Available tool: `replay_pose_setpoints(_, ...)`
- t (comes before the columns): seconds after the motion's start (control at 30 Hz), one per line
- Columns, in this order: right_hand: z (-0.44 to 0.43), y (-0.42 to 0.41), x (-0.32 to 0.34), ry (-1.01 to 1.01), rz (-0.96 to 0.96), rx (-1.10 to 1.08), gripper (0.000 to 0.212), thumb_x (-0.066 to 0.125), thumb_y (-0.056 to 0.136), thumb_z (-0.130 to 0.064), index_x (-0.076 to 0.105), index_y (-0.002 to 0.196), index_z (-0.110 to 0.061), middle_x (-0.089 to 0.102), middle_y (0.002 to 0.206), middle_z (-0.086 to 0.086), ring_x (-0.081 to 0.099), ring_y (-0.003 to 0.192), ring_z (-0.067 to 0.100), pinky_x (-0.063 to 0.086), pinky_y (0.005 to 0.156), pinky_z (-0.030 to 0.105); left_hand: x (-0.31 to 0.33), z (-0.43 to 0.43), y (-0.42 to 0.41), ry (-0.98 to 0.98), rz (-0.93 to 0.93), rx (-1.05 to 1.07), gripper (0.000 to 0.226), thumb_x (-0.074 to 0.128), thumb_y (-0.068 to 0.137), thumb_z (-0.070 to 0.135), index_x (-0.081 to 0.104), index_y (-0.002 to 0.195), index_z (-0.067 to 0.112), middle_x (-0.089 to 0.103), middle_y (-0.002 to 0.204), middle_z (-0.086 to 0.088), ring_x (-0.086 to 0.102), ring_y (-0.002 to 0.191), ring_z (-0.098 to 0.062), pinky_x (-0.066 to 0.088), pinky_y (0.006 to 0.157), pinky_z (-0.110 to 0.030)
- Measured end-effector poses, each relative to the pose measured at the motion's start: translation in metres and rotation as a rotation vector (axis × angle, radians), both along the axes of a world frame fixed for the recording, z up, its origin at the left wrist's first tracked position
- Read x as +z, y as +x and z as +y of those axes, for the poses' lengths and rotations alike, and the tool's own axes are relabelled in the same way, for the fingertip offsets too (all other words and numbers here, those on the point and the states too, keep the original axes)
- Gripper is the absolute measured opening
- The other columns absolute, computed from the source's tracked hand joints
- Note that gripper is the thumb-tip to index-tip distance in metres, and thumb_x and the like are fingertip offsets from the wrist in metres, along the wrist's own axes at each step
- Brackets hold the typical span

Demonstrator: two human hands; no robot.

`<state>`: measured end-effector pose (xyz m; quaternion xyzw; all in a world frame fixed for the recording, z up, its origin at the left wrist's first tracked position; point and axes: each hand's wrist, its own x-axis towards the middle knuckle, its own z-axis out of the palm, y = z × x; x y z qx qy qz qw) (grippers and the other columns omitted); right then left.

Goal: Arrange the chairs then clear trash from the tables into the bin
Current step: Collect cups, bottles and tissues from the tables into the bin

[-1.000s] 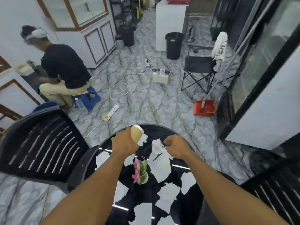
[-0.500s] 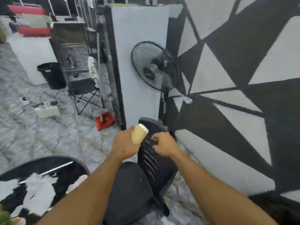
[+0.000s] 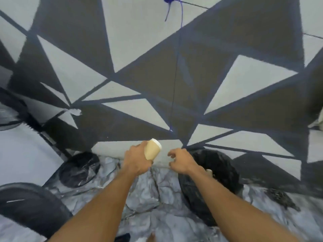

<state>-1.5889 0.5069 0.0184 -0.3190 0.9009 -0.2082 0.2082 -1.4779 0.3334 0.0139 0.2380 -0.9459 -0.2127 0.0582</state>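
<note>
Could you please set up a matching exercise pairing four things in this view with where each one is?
1. paper cup
2. right hand
3. black bin
4. blue string

A. on the floor by the wall
B. high up on the wall
C. gripped by the left hand
D. holding nothing, beside the cup

Pairs: 1-C, 2-D, 3-A, 4-B

bin (image 3: 220, 165): right forearm (image 3: 227, 198) covers part of its mouth, liner's smeary
pale bit (image 3: 209, 171) in the bin: too small to tell what it is
paper cup (image 3: 153, 149): lower side hidden behind the left hand (image 3: 136, 160)
fan (image 3: 7, 110): chopped by the left edge, only mesh shows
dark round thing (image 3: 29, 208): cut off bottom left, can't tell table or chair
</note>
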Motion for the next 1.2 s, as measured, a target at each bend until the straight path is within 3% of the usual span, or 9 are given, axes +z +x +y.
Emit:
replay_pose_setpoints(0.13, 0.051, -0.062, -0.013, 0.026, -0.012, -0.216, 0.023, 0.065, 0.079, -0.02, 0.071, 0.101, -0.016, 0.073, 0.104, 0.005, 0.065, 0.101, 0.027, 0.052, 0.082, 0.031, -0.021, 0.018, -0.08, -0.062, -0.066, -0.176, 0.071, 0.07, 0.067, 0.043, 0.046, 0.132, 0.03, 0.068, 0.109, -0.003, 0.065, 0.102, -0.032, 0.05, 0.085, -0.038)
replay_pose_setpoints(0.3, 0.118, -0.107, -0.035, 0.048, -0.086, -0.45, 0.038, 0.066, 0.082, -0.018, 0.068, 0.12, -0.016, 0.07, 0.116, 0.004, 0.065, 0.107, 0.02, 0.052, 0.095, 0.031, -0.043, 0.053, -0.157, 0.004, -0.12, -0.353, 0.066, 0.071, 0.066, 0.039, 0.047, 0.127, 0.031, 0.068, 0.108, -0.003, 0.064, 0.1, -0.031, 0.048, 0.081, -0.038)
replay_pose_setpoints(0.53, 0.165, -0.133, -0.063, 0.06, -0.145, -0.61, 0.031, 0.067, 0.081, -0.023, 0.071, 0.111, -0.016, 0.073, 0.105, 0.007, 0.066, 0.099, 0.024, 0.055, 0.088, 0.037, -0.071, 0.106, -0.227, 0.072, -0.165, -0.463, 0.07, 0.074, 0.068, 0.044, 0.047, 0.13, 0.028, 0.068, 0.112, -0.007, 0.064, 0.101, -0.033, 0.051, 0.083, -0.039)
replay_pose_setpoints(0.7, 0.185, -0.177, -0.09, 0.061, -0.186, -0.633, 0.03, 0.065, 0.084, -0.021, 0.071, 0.113, -0.017, 0.073, 0.108, 0.006, 0.066, 0.102, 0.024, 0.054, 0.092, 0.037, -0.097, 0.14, -0.27, 0.184, -0.246, -0.425, 0.07, 0.074, 0.069, 0.044, 0.043, 0.131, 0.033, 0.065, 0.116, -0.005, 0.063, 0.101, -0.031, 0.053, 0.082, -0.042)
replay_pose_setpoints(0.8, 0.196, -0.21, -0.106, 0.075, -0.221, -0.628, 0.03, 0.065, 0.082, -0.02, 0.072, 0.111, -0.02, 0.074, 0.106, 0.003, 0.067, 0.1, 0.021, 0.054, 0.088, 0.03, -0.115, 0.16, -0.298, 0.219, -0.301, -0.368, 0.07, 0.076, 0.072, 0.045, 0.044, 0.132, 0.031, 0.065, 0.118, -0.006, 0.062, 0.102, -0.029, 0.052, 0.082, -0.04)
replay_pose_setpoints(0.97, 0.218, -0.263, -0.129, 0.067, -0.282, -0.621, 0.036, 0.07, 0.081, -0.022, 0.07, 0.116, -0.022, 0.072, 0.114, -0.002, 0.065, 0.103, 0.014, 0.047, 0.086, 0.021, -0.14, 0.19, -0.336, 0.225, -0.43, -0.262, 0.1, 0.073, 0.077, 0.051, 0.022, 0.155, 0.016, 0.056, 0.136, -0.014, 0.055, 0.122, -0.034, 0.05, 0.097, -0.045)
replay_pose_setpoints(1.07, 0.225, -0.288, -0.134, 0.104, -0.299, -0.594, 0.037, 0.07, 0.08, -0.02, 0.069, 0.118, -0.021, 0.071, 0.117, -0.001, 0.065, 0.106, 0.015, 0.047, 0.092, 0.022, -0.144, 0.192, -0.344, 0.222, -0.458, -0.235, 0.096, 0.068, 0.082, 0.045, 0.018, 0.157, 0.015, 0.056, 0.138, -0.014, 0.054, 0.125, -0.034, 0.049, 0.099, -0.043)
replay_pose_setpoints(1.2, 0.203, -0.316, -0.131, 0.108, -0.303, -0.502, 0.035, 0.066, 0.082, -0.015, 0.07, 0.116, -0.021, 0.071, 0.117, 0.0, 0.064, 0.108, 0.017, 0.047, 0.097, 0.025, -0.134, 0.167, -0.341, 0.228, -0.479, -0.134, 0.084, 0.065, 0.081, 0.039, 0.026, 0.153, 0.023, 0.058, 0.132, -0.014, 0.057, 0.12, -0.035, 0.05, 0.098, -0.043)
